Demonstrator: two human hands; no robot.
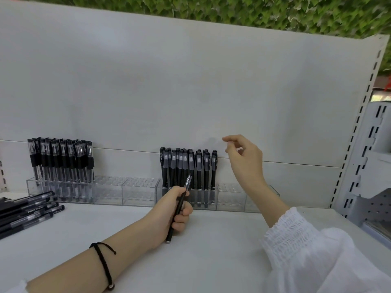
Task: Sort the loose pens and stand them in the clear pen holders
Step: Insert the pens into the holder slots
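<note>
Shelf [222,246]: left hand [167,212] grips one pen [187,182].

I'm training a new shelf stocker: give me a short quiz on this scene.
1. True or false: the left hand holds a pen.
2. The standing pens fill which part of the left holder? A) left end B) middle C) right end
3. Fill in: the right hand holds ____.
Key: 1 true; 2 A; 3 nothing.
</note>
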